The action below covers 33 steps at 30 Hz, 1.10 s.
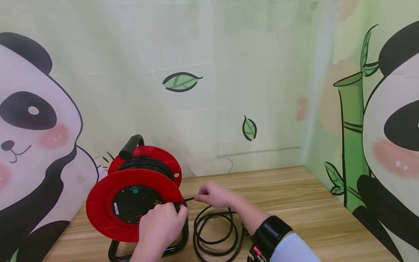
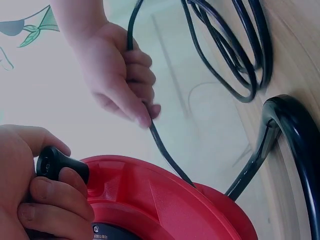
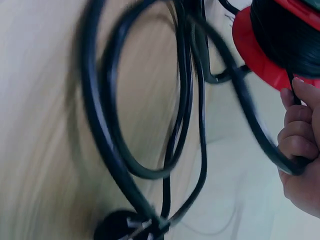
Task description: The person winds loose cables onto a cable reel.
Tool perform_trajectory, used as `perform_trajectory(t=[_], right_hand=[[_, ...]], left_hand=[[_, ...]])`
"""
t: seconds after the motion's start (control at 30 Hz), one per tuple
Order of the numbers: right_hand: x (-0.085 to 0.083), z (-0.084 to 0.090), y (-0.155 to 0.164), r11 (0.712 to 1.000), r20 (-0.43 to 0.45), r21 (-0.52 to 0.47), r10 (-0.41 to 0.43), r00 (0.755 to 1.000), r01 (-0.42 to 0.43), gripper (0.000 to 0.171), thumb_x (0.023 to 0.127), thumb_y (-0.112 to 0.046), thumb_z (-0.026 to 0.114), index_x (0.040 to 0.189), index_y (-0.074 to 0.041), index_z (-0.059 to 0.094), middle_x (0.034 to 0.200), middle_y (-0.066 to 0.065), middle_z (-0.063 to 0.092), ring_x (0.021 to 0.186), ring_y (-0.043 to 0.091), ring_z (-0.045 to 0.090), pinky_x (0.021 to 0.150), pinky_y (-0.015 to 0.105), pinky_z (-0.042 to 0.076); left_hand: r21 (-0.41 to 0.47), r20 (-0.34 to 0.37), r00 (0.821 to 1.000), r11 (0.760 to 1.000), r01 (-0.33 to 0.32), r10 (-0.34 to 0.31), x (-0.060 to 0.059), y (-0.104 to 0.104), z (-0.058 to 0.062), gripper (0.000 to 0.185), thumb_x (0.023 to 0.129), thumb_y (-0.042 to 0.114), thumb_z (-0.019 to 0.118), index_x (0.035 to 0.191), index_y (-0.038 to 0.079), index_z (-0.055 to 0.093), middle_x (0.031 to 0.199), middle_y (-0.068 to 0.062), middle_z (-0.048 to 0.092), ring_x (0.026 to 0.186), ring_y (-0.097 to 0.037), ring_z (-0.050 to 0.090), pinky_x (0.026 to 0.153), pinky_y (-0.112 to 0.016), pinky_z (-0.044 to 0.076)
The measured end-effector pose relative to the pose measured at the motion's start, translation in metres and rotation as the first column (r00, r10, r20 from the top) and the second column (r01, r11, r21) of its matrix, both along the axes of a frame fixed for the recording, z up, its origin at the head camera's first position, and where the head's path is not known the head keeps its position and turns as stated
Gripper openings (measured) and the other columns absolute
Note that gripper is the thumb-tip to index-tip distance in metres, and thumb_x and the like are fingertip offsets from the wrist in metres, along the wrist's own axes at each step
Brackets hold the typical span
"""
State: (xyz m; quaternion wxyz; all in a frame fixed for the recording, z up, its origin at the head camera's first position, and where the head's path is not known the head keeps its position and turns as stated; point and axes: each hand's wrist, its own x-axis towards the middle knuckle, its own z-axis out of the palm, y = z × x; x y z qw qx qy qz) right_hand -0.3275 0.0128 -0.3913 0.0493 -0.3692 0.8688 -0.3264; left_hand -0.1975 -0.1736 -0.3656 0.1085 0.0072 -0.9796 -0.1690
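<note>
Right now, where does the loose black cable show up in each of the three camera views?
Head view: the cable lies coiled on the table at bottom centre, right of the red reel.
Left wrist view: coils at top right; one strand runs through the right hand.
Right wrist view: big blurred loops across the middle.
Shared landmark: the red reel.

Hidden and blurred from my seat

My left hand (image 1: 162,225) covers the red plastic cable reel (image 1: 131,203)'s crank knob; the loose black cable coil (image 3: 145,125) smears in my right wrist view, its plug cut off below.
</note>
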Motion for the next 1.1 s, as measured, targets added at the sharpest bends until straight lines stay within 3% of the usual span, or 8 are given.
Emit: perform_trajectory(t=[0.2,0.47,0.83,1.1], right_hand=[[-0.005,0.006,0.027,1.0,-0.006,0.02,-0.02,1.0,0.02,0.042,0.099,-0.029,0.067,0.063,-0.017,0.05,0.055,-0.01,0.041,0.048,0.005,0.035,0.048,0.023,0.03],[-0.013,0.013,0.063,0.991,-0.091,0.077,-0.105,0.99,0.112,0.049,0.094,-0.034,0.073,0.057,-0.019,0.045,0.049,-0.012,0.035,0.046,0.005,0.029,0.047,0.023,0.025],[-0.023,0.026,0.116,0.966,-0.121,0.1,-0.227,0.966,0.239,0.047,0.092,-0.038,0.075,0.059,-0.018,0.049,0.053,-0.009,0.04,0.05,0.008,0.034,0.051,0.026,0.03],[-0.027,0.025,0.137,0.946,-0.157,0.131,-0.275,0.948,0.296,0.054,0.09,-0.048,0.075,0.06,-0.019,0.041,0.053,-0.009,0.033,0.049,0.008,0.029,0.05,0.026,0.028]], left_hand=[[0.0,0.018,1.0,1.0,-0.004,0.004,-0.001,0.0,0.001,0.051,0.099,0.043,0.047,0.056,0.016,0.055,0.053,-0.003,0.051,0.05,-0.023,0.049,0.047,-0.038,0.038],[-0.003,-0.011,1.0,1.0,-0.007,0.007,0.0,0.002,-0.001,0.051,0.098,0.04,0.047,0.055,0.015,0.053,0.052,-0.003,0.05,0.05,-0.023,0.048,0.046,-0.037,0.036],[-0.004,-0.02,1.0,1.0,-0.008,0.008,0.001,0.0,0.0,0.05,0.098,0.039,0.048,0.054,0.015,0.054,0.052,-0.003,0.049,0.049,-0.022,0.048,0.046,-0.036,0.037],[0.0,-0.033,0.999,1.0,0.0,0.0,0.001,0.002,-0.001,0.05,0.098,0.039,0.048,0.055,0.015,0.054,0.051,-0.002,0.049,0.048,-0.022,0.048,0.045,-0.036,0.037]])
